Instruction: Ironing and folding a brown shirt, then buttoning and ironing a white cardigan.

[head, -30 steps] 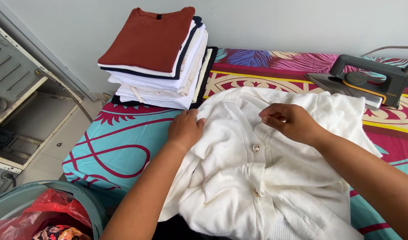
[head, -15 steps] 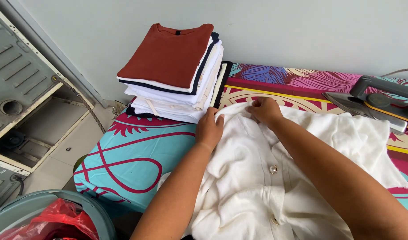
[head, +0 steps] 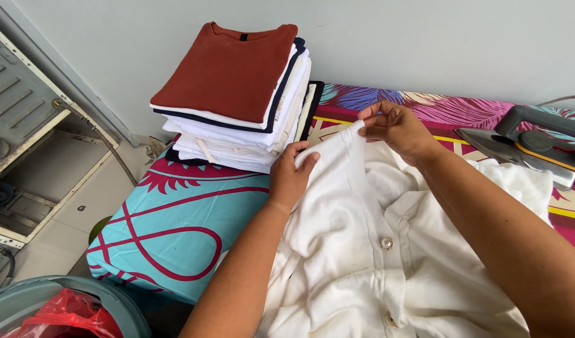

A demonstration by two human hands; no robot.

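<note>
A white buttoned garment [head: 387, 263] lies crumpled on a bright patterned cloth [head: 193, 213] that covers the work surface. My left hand [head: 292, 177] grips the garment's upper left edge, close to a stack of folded clothes [head: 237, 100]. My right hand [head: 397, 128] pinches the same edge farther back and lifts it into a raised fold. Two round buttons show down the garment's front.
The folded stack, topped by a rust-red shirt, stands at the back left against a pale wall. A grey iron [head: 528, 144] rests at the far right. A green basin [head: 68, 313] with a red bag sits on the floor at the lower left.
Both hands have shifted from pressing the garment flat to gripping its top edge, and the right hand has lifted that edge. The view has moved slightly.
</note>
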